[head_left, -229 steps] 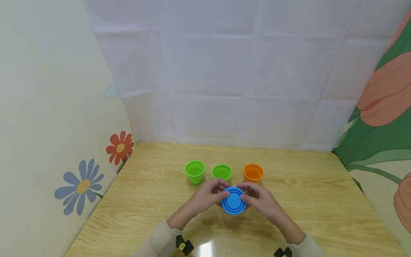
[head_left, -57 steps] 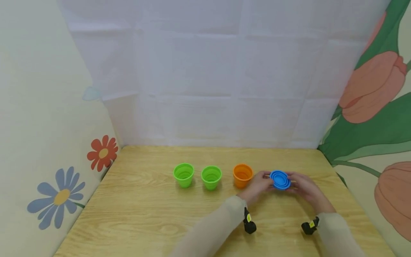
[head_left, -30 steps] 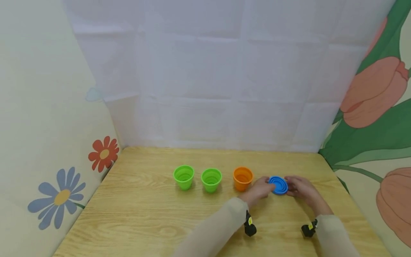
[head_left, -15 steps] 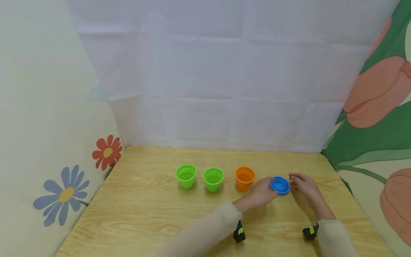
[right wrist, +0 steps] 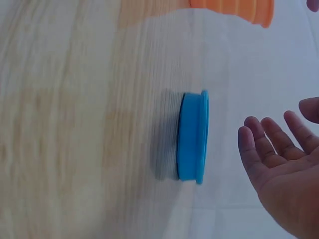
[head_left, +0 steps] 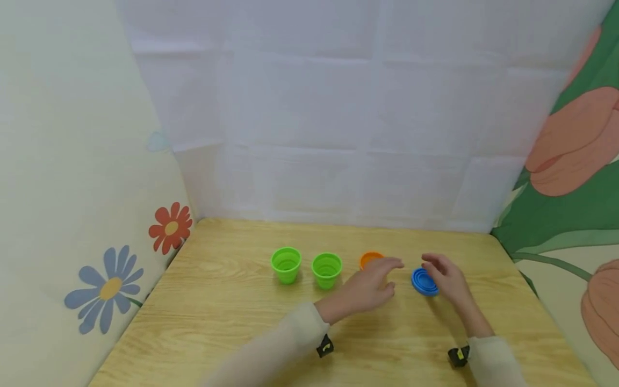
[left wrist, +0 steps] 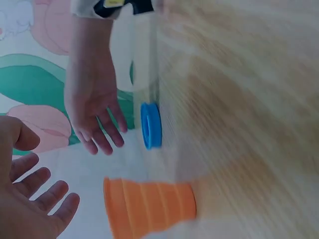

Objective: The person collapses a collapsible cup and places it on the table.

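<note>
A blue collapsible cup [head_left: 424, 282], folded flat, lies on the wooden table at the right of the row. My right hand [head_left: 448, 281] hovers just above and beside it, apart from it in the right wrist view, fingers loosely bent and holding nothing. To its left, my left hand [head_left: 364, 287] is in the air with fingers spread, partly hiding an orange cup [head_left: 371, 259]. That cup stands upright and expanded, as the left wrist view shows its ribbed side [left wrist: 149, 206]. The flat blue cup [right wrist: 192, 137] rests on its base.
Two expanded green cups stand upright further left: one green cup [head_left: 286, 265] at the row's end and another green cup [head_left: 326, 270] beside the orange one. A white cloth [head_left: 309, 129] hangs behind the table [head_left: 232, 322]. Flower-painted walls flank both sides.
The blue cup went from both hands at the front to the table on the right. My left hand has let go and moved left; my right hand has come off its edge.
</note>
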Action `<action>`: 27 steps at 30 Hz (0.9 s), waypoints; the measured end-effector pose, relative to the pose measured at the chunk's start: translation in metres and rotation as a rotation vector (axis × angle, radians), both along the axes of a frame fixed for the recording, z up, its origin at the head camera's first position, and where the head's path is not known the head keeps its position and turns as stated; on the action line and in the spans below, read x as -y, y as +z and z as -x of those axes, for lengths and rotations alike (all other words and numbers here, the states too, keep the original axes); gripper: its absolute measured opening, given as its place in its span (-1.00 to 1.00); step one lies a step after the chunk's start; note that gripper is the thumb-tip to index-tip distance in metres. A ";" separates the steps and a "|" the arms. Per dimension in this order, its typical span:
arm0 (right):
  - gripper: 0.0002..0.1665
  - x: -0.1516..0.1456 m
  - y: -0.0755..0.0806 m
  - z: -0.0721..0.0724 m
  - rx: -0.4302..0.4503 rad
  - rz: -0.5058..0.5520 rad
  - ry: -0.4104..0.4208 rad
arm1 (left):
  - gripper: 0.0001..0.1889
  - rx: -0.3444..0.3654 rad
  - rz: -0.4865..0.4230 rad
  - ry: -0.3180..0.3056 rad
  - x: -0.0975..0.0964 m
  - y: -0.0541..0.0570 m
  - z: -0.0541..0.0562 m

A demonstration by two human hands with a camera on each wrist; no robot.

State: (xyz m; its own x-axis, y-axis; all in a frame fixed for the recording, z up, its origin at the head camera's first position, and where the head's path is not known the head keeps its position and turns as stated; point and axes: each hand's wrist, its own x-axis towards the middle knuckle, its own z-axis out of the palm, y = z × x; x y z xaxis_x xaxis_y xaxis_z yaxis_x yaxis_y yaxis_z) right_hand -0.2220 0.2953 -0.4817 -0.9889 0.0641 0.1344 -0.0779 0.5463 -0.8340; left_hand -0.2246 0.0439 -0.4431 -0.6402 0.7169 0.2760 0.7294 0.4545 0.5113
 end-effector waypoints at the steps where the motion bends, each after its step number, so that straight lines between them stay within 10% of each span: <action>1: -0.56 0.003 0.000 0.000 -0.026 -0.020 0.007 | -0.50 -0.066 0.037 0.005 0.004 0.000 0.001; 5: -0.61 0.016 -0.002 0.000 -0.152 -0.053 0.071 | -0.53 -0.286 0.113 0.016 0.021 -0.005 0.005; 9: -0.62 0.027 -0.005 -0.001 -0.305 -0.066 0.170 | -0.52 -0.352 0.115 -0.007 0.035 -0.013 0.009; 15: -0.59 0.040 -0.011 0.003 -0.487 -0.131 0.272 | -0.52 -0.356 0.185 -0.039 0.045 -0.020 0.013; 27: -0.55 0.056 -0.019 0.007 -0.523 -0.244 0.370 | -0.48 -0.346 0.316 -0.008 0.046 -0.025 0.022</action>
State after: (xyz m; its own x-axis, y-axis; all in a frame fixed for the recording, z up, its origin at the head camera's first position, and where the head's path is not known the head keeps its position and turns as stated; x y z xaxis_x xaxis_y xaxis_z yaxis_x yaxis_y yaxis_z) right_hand -0.2292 0.2393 -0.5011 -0.7407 -0.3584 0.5683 -0.6550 0.5733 -0.4922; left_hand -0.2467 -0.0018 -0.4684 -0.5431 0.8047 0.2397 0.8368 0.5423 0.0754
